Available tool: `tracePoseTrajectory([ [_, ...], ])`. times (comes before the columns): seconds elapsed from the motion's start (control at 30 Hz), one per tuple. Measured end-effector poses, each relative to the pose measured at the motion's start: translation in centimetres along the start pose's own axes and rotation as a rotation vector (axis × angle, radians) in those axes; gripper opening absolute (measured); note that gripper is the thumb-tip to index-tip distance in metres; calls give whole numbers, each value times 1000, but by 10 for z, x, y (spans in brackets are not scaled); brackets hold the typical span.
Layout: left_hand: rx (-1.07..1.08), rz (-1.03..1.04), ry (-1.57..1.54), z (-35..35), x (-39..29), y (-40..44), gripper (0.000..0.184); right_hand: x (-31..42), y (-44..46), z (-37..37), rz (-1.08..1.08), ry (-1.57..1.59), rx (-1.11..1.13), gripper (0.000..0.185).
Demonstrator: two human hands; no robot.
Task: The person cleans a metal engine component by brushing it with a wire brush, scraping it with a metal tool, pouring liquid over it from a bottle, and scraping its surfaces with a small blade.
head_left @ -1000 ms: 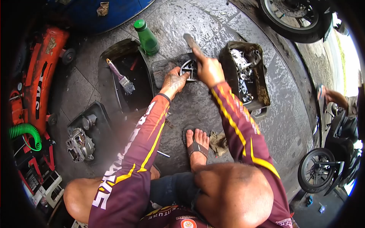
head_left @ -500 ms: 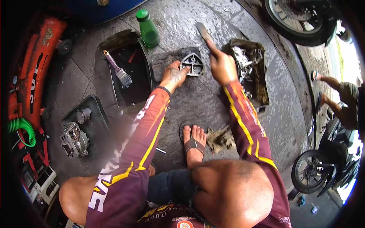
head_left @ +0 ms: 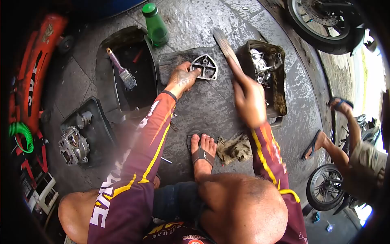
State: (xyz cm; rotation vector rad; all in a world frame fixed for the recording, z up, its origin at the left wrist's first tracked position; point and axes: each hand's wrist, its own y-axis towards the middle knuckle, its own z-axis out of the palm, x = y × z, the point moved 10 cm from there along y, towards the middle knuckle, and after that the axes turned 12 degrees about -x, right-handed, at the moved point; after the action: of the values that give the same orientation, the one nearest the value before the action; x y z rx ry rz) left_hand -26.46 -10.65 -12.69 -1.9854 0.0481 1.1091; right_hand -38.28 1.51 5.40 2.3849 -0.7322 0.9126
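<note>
My left hand grips a small grey metal engine cover, roughly triangular with ribs inside, its thumb pressed on the inner face. Beneath the cover lies a dark flat slab. My right hand is wrapped round the lower end of a long flat-bladed tool, its blade pointing up and away. Hand and tool are slightly blurred, and the tool's exact kind is unclear. The blade stands apart from the cover, to its right.
On the left a dark tray holds a paintbrush; a green bottle stands beside it. Another tray bears engine parts. Right of me are a bin of metal parts, a rag and a walking person's leg.
My right hand has drawn back toward me with the tool, away from the cover. My left hand keeps the cover, now tilted a little differently. The person at right has stepped closer.
</note>
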Motion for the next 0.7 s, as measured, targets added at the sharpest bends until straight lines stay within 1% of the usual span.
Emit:
tracePoseTrajectory([
  [0.03, -45, -2, 48, -5, -6, -7, 30, 6, -26, -15, -41, 42, -9, 59],
  [0.07, -30, -3, 30, -4, -2, -4, 30, -7, -52, -10, 11, -2, 58, 59],
  [0.1, -6, 2, 20, 0, 1, 0, 30, -13, -59, 3, -46, -9, 40, 57],
  [0.13, 17, 9, 19, 2, 1, 1, 26, -32, -55, 26, 27, -101, 91, 55],
  [0.17, -6, 42, 30, -1, -8, -7, 24, -51, -41, 49, 102, -190, 140, 52],
  [0.23, 28, 7, -2, 1, -4, -2, 26, -61, 24, 74, 95, -211, 58, 46],
  [0.3, 84, -21, 29, 12, 1, -10, 28, -43, 65, 67, 9, -253, 28, 43],
  [0.33, 72, -40, 6, 4, -1, -1, 29, -22, 65, 49, -67, -161, -10, 43],
  [0.37, 40, -9, -11, 2, 3, 3, 30, -6, 52, 28, -54, -85, 15, 44],
  [0.4, 11, 8, 10, -4, -3, 3, 29, 13, 29, 5, -154, 17, -67, 49],
  [0.43, 8, 9, 36, -2, -4, -3, 28, 17, 2, -11, -126, 66, -55, 54],
  [0.47, 10, -24, -10, -2, -1, -5, 25, 8, -22, -9, -87, 53, -12, 57],
  [0.5, 7, -2, 16, -2, -5, -7, 22, -1, -46, -6, -48, 38, 30, 59],
  [0.57, 42, -8, -45, 2, 0, -3, 22, -45, -54, 40, 49, 7, 33, 59],
  [0.6, 39, -13, -17, 4, 1, -7, 23, -48, -37, 54, 54, -62, 52, 57],
  [0.63, 14, 3, 4, -1, -6, -6, 23, -51, -1, 75, 33, -119, 62, 56],
  [0.67, 34, -2, 7, 1, -5, -2, 22, -60, 47, 98, 16, -185, 47, 52],
  [0.7, 45, 10, -2, 2, -4, 0, 22, -73, 66, 102, 31, -263, 41, 48],
])
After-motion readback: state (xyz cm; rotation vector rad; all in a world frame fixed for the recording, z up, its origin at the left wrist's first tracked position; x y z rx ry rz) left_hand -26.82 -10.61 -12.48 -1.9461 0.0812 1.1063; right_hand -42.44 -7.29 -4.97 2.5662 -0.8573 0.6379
